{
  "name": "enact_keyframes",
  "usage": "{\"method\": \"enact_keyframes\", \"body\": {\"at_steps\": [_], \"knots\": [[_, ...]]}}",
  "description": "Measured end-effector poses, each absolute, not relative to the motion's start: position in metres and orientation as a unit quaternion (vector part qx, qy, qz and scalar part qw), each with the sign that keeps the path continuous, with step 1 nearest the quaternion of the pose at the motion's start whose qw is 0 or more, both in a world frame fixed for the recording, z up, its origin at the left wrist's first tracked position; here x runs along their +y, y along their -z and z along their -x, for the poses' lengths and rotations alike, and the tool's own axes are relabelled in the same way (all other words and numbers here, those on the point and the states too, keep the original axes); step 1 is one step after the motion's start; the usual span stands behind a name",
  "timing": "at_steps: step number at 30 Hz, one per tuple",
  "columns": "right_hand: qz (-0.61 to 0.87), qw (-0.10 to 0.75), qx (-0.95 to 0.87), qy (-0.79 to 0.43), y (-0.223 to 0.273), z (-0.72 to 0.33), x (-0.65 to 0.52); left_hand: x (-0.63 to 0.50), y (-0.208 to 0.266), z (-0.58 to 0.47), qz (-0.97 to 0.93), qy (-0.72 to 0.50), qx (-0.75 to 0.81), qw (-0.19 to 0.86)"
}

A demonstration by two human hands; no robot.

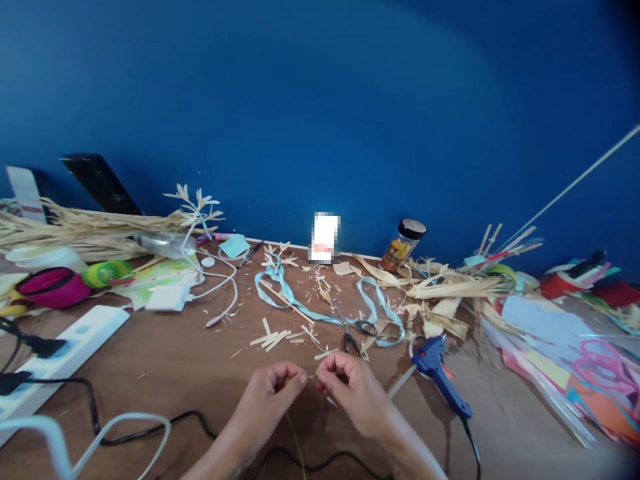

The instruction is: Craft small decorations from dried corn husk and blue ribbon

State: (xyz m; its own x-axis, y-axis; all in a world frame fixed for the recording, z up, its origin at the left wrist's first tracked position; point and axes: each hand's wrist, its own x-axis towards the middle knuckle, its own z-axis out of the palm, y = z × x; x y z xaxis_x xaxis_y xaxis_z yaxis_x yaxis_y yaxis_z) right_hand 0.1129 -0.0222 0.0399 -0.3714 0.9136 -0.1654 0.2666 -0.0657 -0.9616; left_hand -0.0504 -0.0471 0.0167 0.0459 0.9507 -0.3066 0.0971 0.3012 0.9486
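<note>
Fingertips nearly meeting, my left hand (267, 400) and my right hand (357, 393) each pinch a thin yellowish strand, a short piece of which shows between them. A length of the same-looking strand (299, 445) trails below my left hand toward the bottom edge. Just beyond my fingers lie scissors (351, 341) with dark handles and a scatter of short pale strips (273, 339). Light blue ribbon (320, 316) curls across the table behind them. To the right of my right hand rests a blue glue gun (443, 377).
A white power strip (100, 333) with black cords lies left, beside a white charger (165, 298). Dried husk bundles (115, 227) and a dark-lidded jar (400, 247) are near the blue wall. Coloured sheets (540, 320) cover the right side.
</note>
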Motion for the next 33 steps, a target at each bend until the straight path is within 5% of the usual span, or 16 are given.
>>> {"method": "enact_keyframes", "body": {"at_steps": [11,17,33], "knots": [[0.510,0.287,-0.673,-0.452,-0.038,-0.116,-0.029,-0.050,-0.023,0.055,-0.378,-0.323,0.533,0.685],[0.510,0.332,-0.671,-0.423,-0.032,-0.109,-0.030,-0.051,-0.017,0.048,-0.230,-0.398,0.456,0.762],[0.563,0.343,-0.622,-0.423,-0.019,-0.102,-0.037,-0.054,-0.005,0.029,-0.437,-0.447,0.570,0.533]]}}
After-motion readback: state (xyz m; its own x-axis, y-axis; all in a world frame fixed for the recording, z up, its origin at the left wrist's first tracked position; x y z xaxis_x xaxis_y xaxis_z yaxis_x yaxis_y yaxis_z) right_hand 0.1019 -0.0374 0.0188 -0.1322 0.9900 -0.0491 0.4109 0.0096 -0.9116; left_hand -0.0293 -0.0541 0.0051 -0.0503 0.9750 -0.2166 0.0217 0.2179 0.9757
